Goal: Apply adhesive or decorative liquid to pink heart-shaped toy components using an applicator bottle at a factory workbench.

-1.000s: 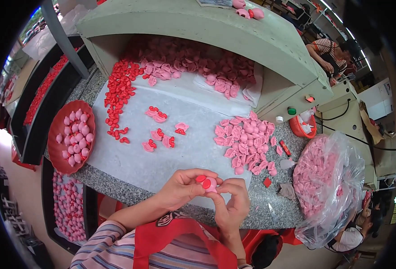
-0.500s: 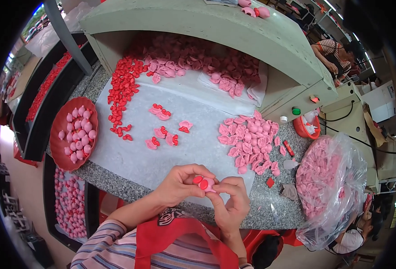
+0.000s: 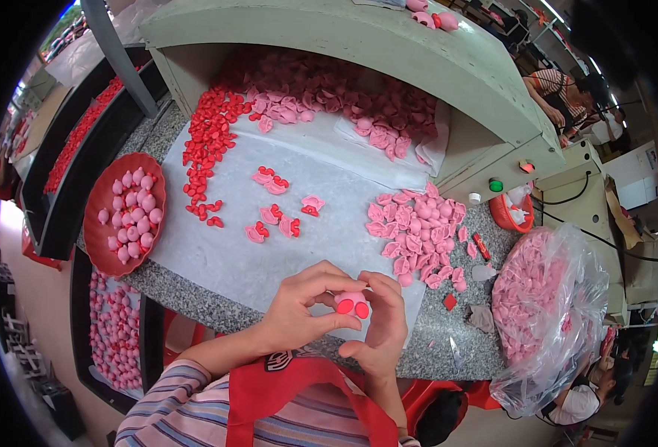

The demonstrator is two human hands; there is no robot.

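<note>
My left hand (image 3: pixel 305 302) pinches a small pink plastic toy piece (image 3: pixel 353 296) between thumb and fingers. Two red ovals on the piece face me. Around its right side curves my right hand (image 3: pixel 383 320), thumb spread well away from the fingers; its fingertips meet the left fingertips at the piece's top, and whether they press on it is hard to see. Beyond the hands, several pink shells with red parts (image 3: pixel 271 181) lie on the white sheet (image 3: pixel 225 261). Loose red parts (image 3: pixel 198 160) are heaped at the left, pink shells (image 3: pixel 416 231) at the right.
A red scalloped bowl (image 3: pixel 96 249) of pink pieces stands left, beside black trays (image 3: pixel 152 335). The pale green machine housing (image 3: pixel 329 33) arches over more shells at the back. At the right are a clear bag (image 3: pixel 549 298) of pink parts, a red basket (image 3: pixel 509 216) and a red marker-like tube (image 3: pixel 481 246).
The piece has turned so its red ovals point toward me, and it sits slightly farther right. My right thumb has come away from it and opened downward. Both hands have risen a little.
</note>
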